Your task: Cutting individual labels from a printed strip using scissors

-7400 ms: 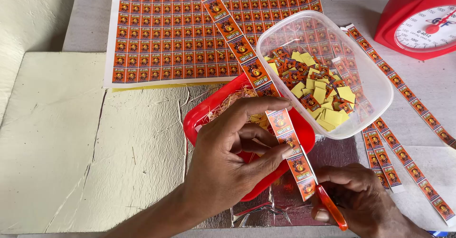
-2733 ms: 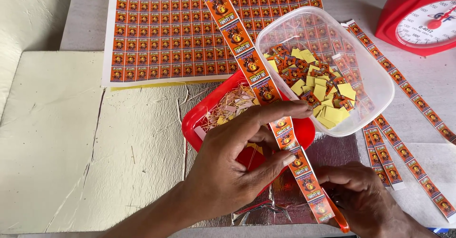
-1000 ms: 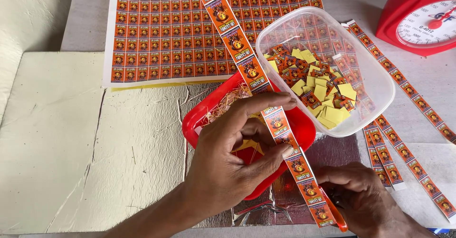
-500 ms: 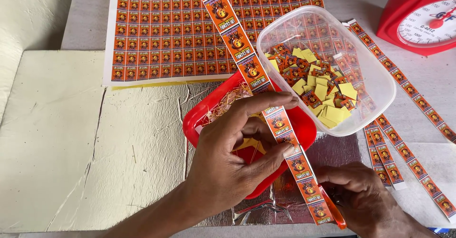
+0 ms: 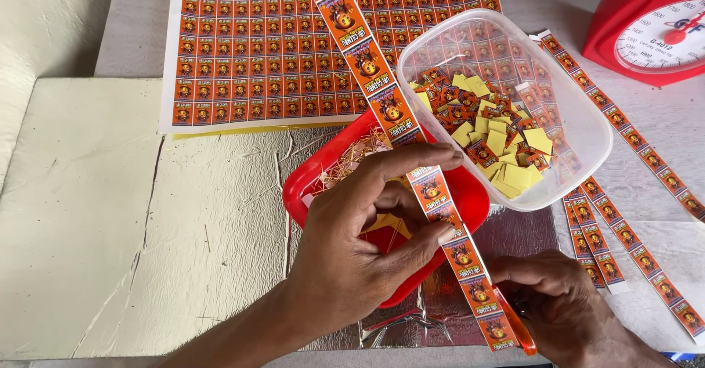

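Head view shows my left hand (image 5: 345,258) pinching the label strip (image 5: 411,140) mid-frame, my right hand (image 5: 565,309) closed on scissors (image 5: 518,327) at its lower end; tub (image 5: 587,111) part-filled with cut labels, strips (image 5: 624,243) and sheet (image 5: 250,52) uncut.

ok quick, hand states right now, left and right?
Left hand: closed, pinching the orange label strip between thumb and forefinger.
Right hand: closed on the orange-handled scissors, at the strip's lower end.
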